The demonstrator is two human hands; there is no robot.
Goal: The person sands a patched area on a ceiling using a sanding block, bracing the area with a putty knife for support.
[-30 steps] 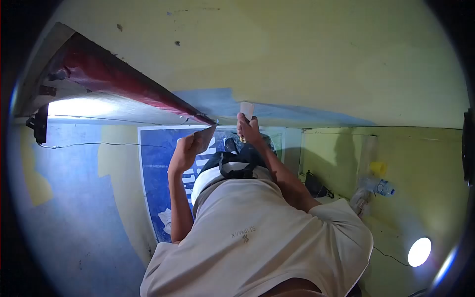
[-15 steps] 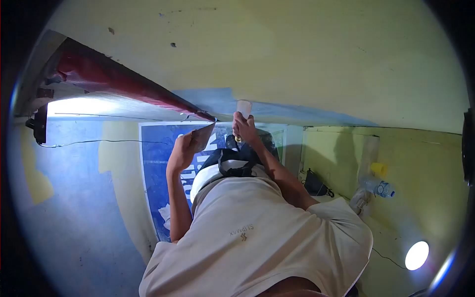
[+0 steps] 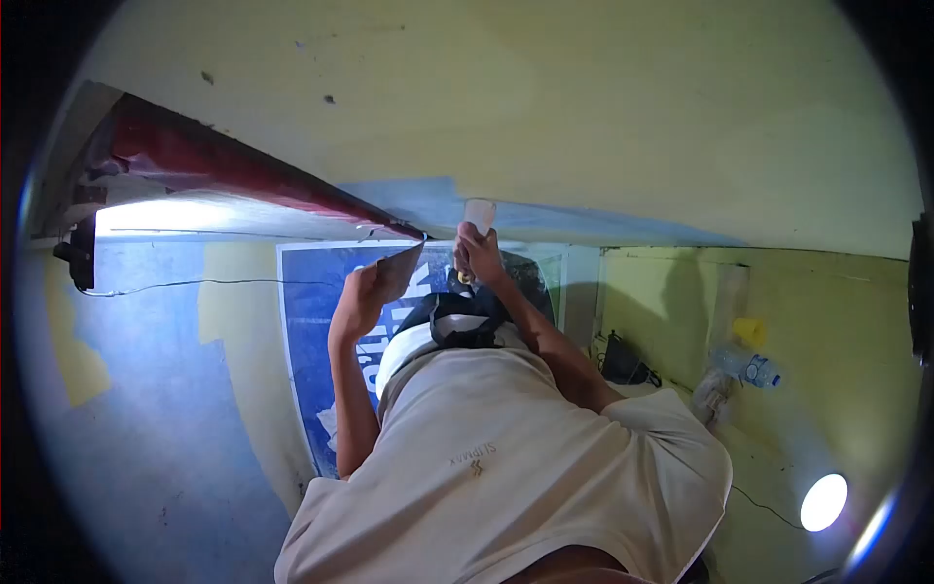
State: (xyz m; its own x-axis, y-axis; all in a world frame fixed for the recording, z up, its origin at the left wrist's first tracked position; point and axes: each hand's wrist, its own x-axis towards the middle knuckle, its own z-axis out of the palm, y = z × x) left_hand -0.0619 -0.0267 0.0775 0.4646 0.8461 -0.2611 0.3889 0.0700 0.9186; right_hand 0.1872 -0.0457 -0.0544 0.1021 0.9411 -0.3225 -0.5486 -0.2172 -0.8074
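Observation:
My right hand (image 3: 479, 255) grips a putty knife (image 3: 479, 214), its pale, smeared blade pointing up at the yellowish wall (image 3: 603, 127). The blade overlaps a blue-grey band (image 3: 584, 219) along the wall's lower edge. A yellow bit of the handle shows below my fingers. To the left, my left hand (image 3: 360, 297) is closed around a flat, brownish rectangular plate (image 3: 399, 273), which is held tilted with its upper corner near the end of a red covered ledge (image 3: 233, 170).
A blue sheet with white letters (image 3: 311, 321) lies below my hands. At right are a plastic bottle (image 3: 754, 370), a yellow roll (image 3: 749, 331), a dark bag (image 3: 625, 362) and a round lit lamp (image 3: 824, 502). A bright lamp (image 3: 86, 253) with a cord is at left.
The view has shifted slightly. Both hands stay in nearly the same place, with the putty knife still at the blue-grey band and the plate held as before.

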